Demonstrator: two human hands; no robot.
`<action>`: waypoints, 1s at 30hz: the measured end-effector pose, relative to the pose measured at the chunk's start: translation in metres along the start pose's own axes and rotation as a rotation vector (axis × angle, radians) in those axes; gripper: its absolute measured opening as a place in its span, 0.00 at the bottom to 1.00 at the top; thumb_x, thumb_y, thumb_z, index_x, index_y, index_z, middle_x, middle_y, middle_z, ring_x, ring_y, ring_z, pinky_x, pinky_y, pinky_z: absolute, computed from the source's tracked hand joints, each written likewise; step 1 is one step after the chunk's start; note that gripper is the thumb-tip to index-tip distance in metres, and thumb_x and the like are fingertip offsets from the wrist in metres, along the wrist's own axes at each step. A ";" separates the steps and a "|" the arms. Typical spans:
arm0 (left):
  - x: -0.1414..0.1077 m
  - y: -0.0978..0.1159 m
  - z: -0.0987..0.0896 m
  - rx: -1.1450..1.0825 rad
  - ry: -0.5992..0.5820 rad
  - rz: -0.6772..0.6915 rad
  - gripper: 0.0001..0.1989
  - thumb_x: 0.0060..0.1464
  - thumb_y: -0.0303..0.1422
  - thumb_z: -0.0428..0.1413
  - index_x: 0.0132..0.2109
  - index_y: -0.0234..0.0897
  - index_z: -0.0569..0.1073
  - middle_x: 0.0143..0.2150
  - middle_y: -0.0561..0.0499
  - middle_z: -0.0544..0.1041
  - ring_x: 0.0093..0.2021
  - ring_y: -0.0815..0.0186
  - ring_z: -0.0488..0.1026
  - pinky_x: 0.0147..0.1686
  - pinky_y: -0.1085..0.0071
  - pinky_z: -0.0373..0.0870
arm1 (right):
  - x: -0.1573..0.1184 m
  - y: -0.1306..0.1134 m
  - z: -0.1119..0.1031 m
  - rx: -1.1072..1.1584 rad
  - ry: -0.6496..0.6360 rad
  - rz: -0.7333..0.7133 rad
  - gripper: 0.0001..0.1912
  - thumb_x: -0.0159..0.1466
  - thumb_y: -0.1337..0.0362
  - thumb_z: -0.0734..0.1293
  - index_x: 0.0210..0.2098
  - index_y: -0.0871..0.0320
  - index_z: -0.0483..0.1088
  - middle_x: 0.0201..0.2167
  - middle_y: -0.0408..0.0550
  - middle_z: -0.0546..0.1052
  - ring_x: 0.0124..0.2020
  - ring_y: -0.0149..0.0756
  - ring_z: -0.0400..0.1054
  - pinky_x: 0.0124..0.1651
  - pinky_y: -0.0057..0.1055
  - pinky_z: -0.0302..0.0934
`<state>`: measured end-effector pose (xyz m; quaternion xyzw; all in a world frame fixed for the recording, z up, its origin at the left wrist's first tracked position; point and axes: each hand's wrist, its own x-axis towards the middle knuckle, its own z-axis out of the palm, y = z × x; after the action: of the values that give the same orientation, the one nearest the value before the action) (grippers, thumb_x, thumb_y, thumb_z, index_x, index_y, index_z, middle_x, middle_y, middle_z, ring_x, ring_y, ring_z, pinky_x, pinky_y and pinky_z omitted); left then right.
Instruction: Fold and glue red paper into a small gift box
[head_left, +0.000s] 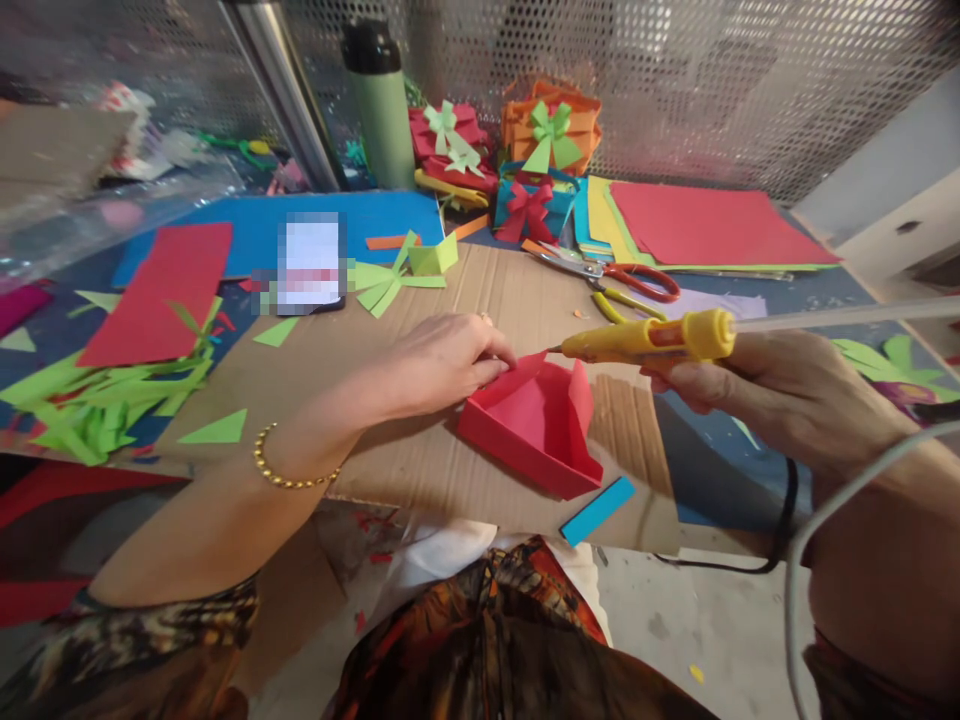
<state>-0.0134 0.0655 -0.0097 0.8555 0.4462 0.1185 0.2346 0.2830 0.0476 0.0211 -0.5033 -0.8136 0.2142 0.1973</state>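
A red paper box, open at the top, stands on the brown cardboard sheet. My left hand is at its back left corner, fingers curled and pinching the red paper edge. My right hand is wrapped round a yellow glue gun, whose tip points left at the box's back flap. A clear glue stick runs out of the gun's rear. Just in front of the box lies a blue paper strip.
Red-handled scissors lie behind the glue gun. Green paper scraps and a phone are at the left. At the back stand a green bottle and small decorated paper bags. Red sheets are stacked back right.
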 end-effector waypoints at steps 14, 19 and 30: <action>0.005 0.000 0.008 -0.007 -0.004 0.127 0.11 0.66 0.32 0.54 0.34 0.35 0.73 0.40 0.49 0.68 0.35 0.67 0.67 0.36 0.67 0.62 | -0.026 0.004 0.001 0.097 0.188 0.107 0.34 0.61 0.27 0.63 0.29 0.50 0.79 0.25 0.50 0.77 0.27 0.44 0.70 0.29 0.40 0.63; 0.007 -0.001 0.008 -0.027 -0.049 0.122 0.14 0.68 0.29 0.51 0.49 0.39 0.82 0.45 0.46 0.70 0.41 0.63 0.71 0.42 0.64 0.65 | -0.024 0.012 0.001 0.089 0.133 0.070 0.35 0.62 0.26 0.61 0.30 0.50 0.79 0.25 0.50 0.77 0.25 0.43 0.70 0.27 0.39 0.64; 0.003 0.000 0.006 0.064 -0.077 0.186 0.17 0.71 0.33 0.49 0.53 0.43 0.84 0.45 0.45 0.70 0.40 0.63 0.69 0.41 0.66 0.66 | -0.021 0.021 0.001 0.114 0.092 -0.001 0.36 0.63 0.26 0.61 0.29 0.52 0.79 0.22 0.48 0.75 0.21 0.38 0.68 0.23 0.35 0.63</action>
<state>-0.0096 0.0659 -0.0146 0.9041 0.3593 0.0924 0.2121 0.3066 0.0370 0.0063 -0.5000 -0.7904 0.2368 0.2630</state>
